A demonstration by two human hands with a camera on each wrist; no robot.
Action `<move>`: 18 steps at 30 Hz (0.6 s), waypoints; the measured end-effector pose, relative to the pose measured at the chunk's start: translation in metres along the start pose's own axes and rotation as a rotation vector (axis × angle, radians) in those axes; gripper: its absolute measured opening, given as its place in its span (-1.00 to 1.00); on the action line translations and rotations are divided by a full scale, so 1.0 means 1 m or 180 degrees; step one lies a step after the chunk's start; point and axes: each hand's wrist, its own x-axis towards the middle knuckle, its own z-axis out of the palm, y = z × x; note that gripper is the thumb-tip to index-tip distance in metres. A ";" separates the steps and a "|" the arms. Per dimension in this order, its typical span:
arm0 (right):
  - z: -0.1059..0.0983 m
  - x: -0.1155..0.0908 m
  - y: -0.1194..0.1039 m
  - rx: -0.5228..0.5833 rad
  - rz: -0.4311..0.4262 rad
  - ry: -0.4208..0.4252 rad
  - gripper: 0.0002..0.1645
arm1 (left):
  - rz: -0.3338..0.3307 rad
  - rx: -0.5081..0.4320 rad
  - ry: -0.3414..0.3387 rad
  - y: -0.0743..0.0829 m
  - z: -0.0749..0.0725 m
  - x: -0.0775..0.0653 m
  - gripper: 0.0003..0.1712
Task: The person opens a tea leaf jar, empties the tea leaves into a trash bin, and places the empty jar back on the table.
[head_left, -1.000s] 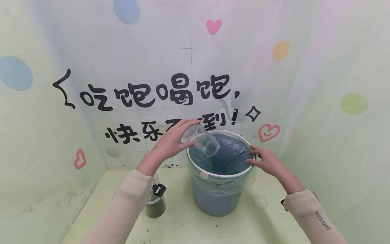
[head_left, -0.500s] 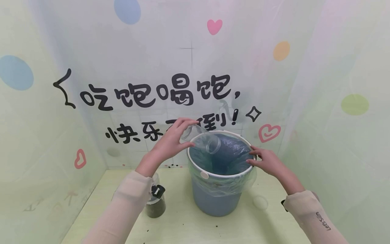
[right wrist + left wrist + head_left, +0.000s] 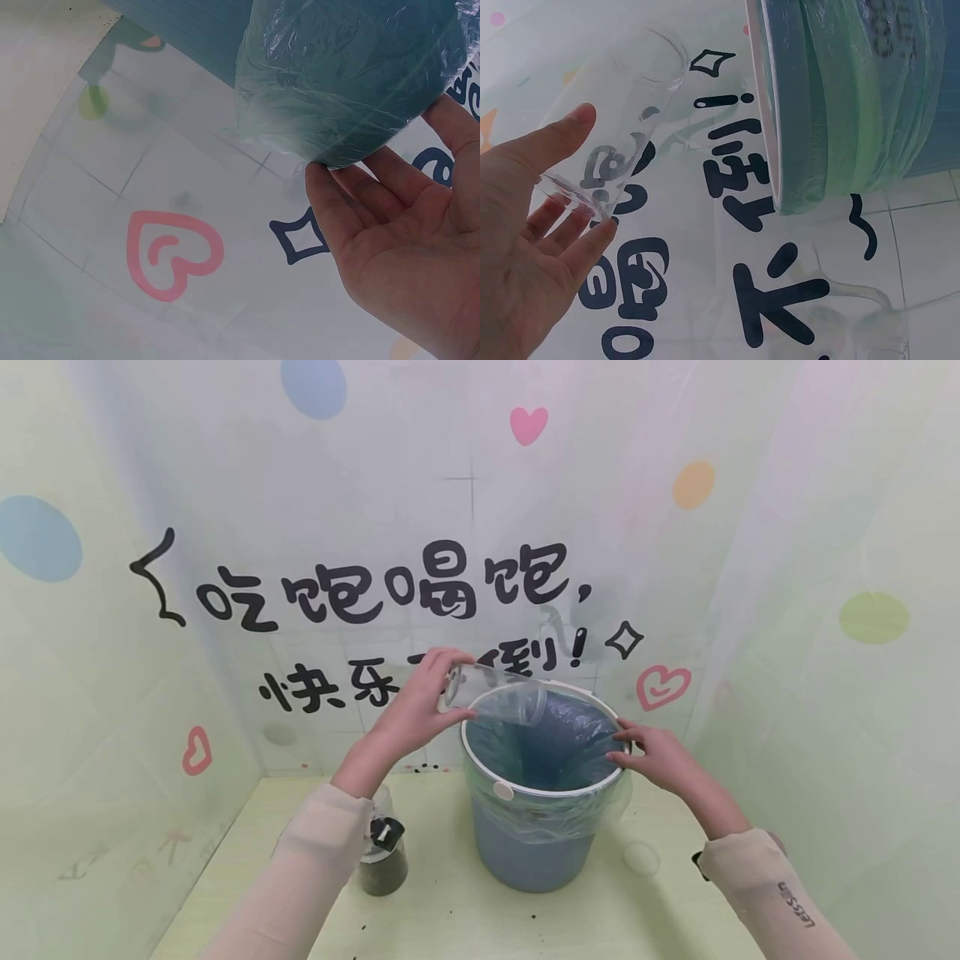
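Note:
My left hand [image 3: 420, 702] grips the base end of a clear cylindrical jar [image 3: 498, 693]. The jar lies nearly level, its mouth over the blue trash can [image 3: 532, 847]. In the left wrist view, thumb and fingers are spread around the jar [image 3: 619, 112], which looks empty. A thin translucent bag lines the can and folds over its white rim. On the right side, my right hand [image 3: 660, 760] holds the rim, fingertips bent over the edge. The right wrist view shows the fingers [image 3: 375, 187] against the bagged rim, their tips partly hidden.
A small dark container [image 3: 384, 864] with a black clip stands left of the can, partly behind my left sleeve. A faint clear ring [image 3: 641, 857] lies right of the can. Dark specks dot the pale table [image 3: 480, 927]. A printed curtain [image 3: 337, 485] surrounds the table.
My left hand has swung the jar from mouth-down to nearly level over the trash can and drawn slightly left. The right hand keeps its place on the rim.

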 end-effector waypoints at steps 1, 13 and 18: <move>0.000 0.000 0.000 0.0001 -0.0005 0.0000 -0.40 | -0.0012 -0.0021 0.0012 0.000 0.000 0.000 -0.19; 0.000 -0.001 -0.001 -0.0007 -0.0034 0.0014 -0.41 | -0.0132 -0.0356 0.0207 -0.001 -0.001 -0.004 -0.13; 0.000 -0.001 -0.002 0.0003 -0.0036 0.0033 -0.41 | -0.0157 -0.0372 0.0285 -0.004 -0.002 -0.005 -0.14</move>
